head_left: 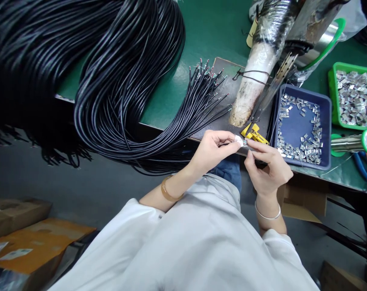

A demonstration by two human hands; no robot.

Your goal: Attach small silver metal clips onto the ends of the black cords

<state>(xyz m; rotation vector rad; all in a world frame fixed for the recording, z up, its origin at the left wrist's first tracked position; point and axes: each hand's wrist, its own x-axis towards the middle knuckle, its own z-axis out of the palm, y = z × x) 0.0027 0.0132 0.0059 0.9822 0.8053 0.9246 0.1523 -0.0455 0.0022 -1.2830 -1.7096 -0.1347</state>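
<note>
My left hand (215, 147) is closed in a pinch on a small silvery metal connector (245, 142), mostly hidden by the fingertips. A white cover wraps one fingertip of that hand. Close beside it is my right hand (268, 165), fingers curled, its index fingertip at the connector and its thumb just below. Whatever lies between those right fingers is too small to make out. Just beyond both hands, a yellow tool (254, 134) lies on a dark board (228, 66). Left of them, a thick bundle of black cables (159, 141) ends in stripped, coloured wire tips.
A blue tray (304, 163) holds many metal connectors, and a green bin (332, 97) holds more. A plastic-wrapped post (256, 72) slants over the board. Solder wire spools (349, 142) stand at the right. Cardboard boxes (41, 242) sit on the floor, lower left.
</note>
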